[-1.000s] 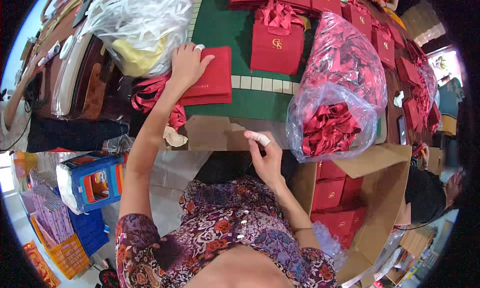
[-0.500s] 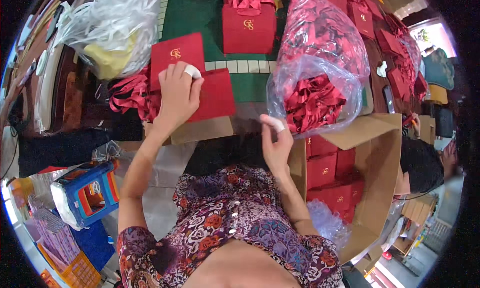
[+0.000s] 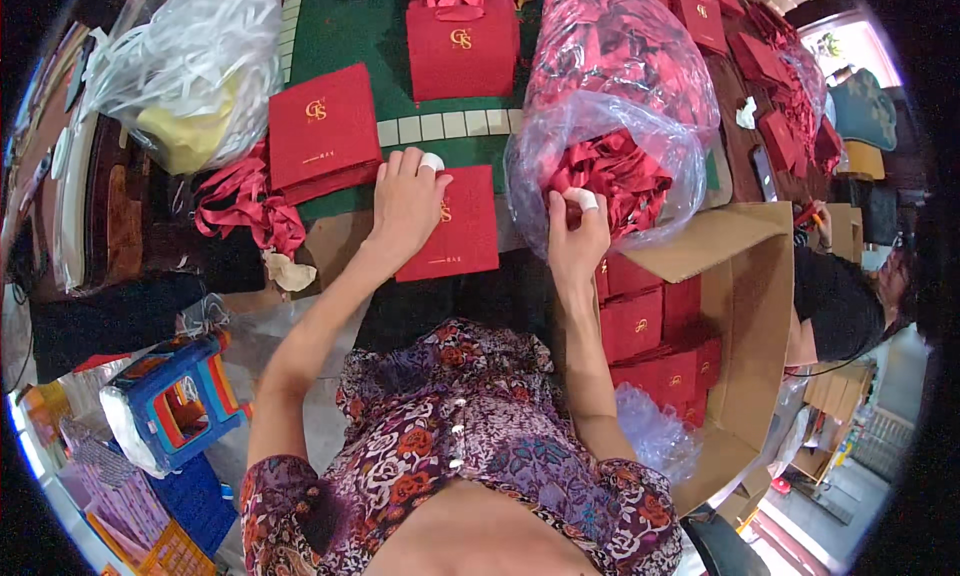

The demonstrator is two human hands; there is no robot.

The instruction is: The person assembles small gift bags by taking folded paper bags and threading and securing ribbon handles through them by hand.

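Left hand [image 3: 405, 208] lies over the near bag [image 3: 464, 238], grip indeterminable; right hand [image 3: 580, 238], at the ribbons [image 3: 628, 184], likewise. Near bag: no ribbon visible, apparently unfinished. Stack [image 3: 325, 136] left of left hand: top face ribbonless. Far bag [image 3: 462, 61], ahead between hands: ribboned, apparently finished.

Ahead of the left hand [image 3: 408, 198], a lane of green table mat [image 3: 392, 88] lies open between a neat stack of square red packets [image 3: 325, 131], which blocks its left, and a gold-printed red packet with red ribbon loops [image 3: 462, 61] farther ahead. Between that hand and the right hand [image 3: 580, 238], only a narrow gap runs beside the flat square red packet [image 3: 462, 238] under the left fingers. Directly ahead of the right hand, a bulging clear plastic bag of red ribbons [image 3: 625, 66] bars the way, and an open brown cardboard box [image 3: 745, 316] crowds its right.
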